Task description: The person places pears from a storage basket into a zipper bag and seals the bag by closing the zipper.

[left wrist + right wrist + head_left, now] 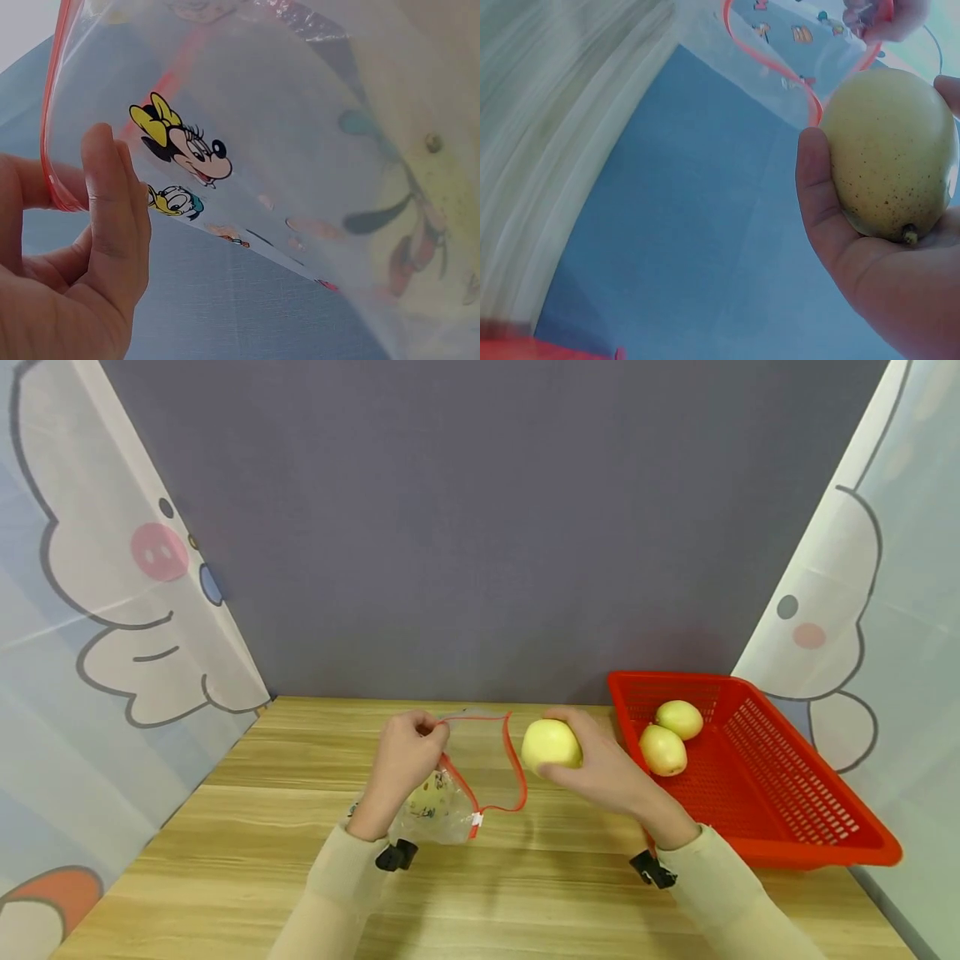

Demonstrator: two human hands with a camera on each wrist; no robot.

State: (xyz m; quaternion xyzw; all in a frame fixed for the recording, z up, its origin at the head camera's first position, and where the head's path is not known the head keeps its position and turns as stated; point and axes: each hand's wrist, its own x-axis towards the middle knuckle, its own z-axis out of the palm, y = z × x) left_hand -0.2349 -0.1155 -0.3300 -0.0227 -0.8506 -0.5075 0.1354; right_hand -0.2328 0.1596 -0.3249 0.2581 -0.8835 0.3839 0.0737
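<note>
The left hand [405, 756] pinches a clear bag [453, 827] by its red rim [515, 760], seemingly to keep it gaping; 1 bagged fruit [431, 795] shows through. Beside the opening, the right hand [600, 768] grips a yellow fruit [551, 745]. The red basket [780, 852] holds 2 spare fruits [663, 751].

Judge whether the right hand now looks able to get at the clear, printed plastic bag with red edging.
Probably yes: the right hand, holding an oval, pale-yellow fruit, is close to the bag, which gapes open, its edge pinched by the left hand; only that fruit shows between.
</note>
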